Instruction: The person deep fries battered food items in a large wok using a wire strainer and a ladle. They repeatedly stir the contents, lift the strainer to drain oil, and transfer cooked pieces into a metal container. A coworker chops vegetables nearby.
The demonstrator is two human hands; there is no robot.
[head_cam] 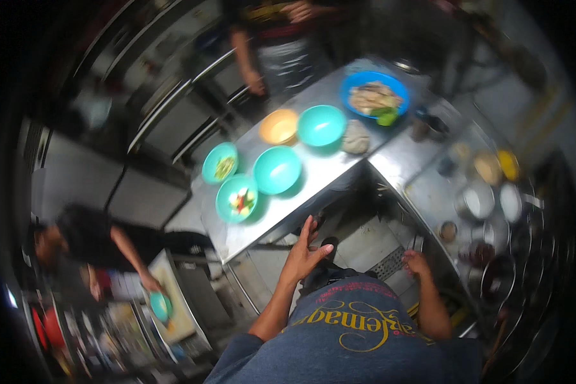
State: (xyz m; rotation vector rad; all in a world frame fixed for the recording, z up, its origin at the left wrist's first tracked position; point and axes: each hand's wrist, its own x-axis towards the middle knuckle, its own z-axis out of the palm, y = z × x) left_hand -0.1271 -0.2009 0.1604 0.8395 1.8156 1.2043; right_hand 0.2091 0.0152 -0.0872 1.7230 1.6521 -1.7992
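My left hand (307,254), empty with fingers apart, is raised in front of my body near the front edge of a stainless steel table (233,240). Low at the right, my right hand (415,263) is curled around a small shiny metal thing that is blurred. Several turquoise bowls stand on the table: one bare inside (277,170), one with red, white and green pieces (237,198), one with chopped green pieces (220,163). Beside them are an orange bowl (278,126), a pale lump (355,138), and a blue basin (374,94) with pale food and something green.
At the right, a metal counter (427,199) holds white bowls (477,200), a yellow container (508,165) and dark-filled pots (498,277). Another person (288,53) stands behind the table. At the left a co-worker (91,235) holds a turquoise bowl (161,307) over a cutting board.
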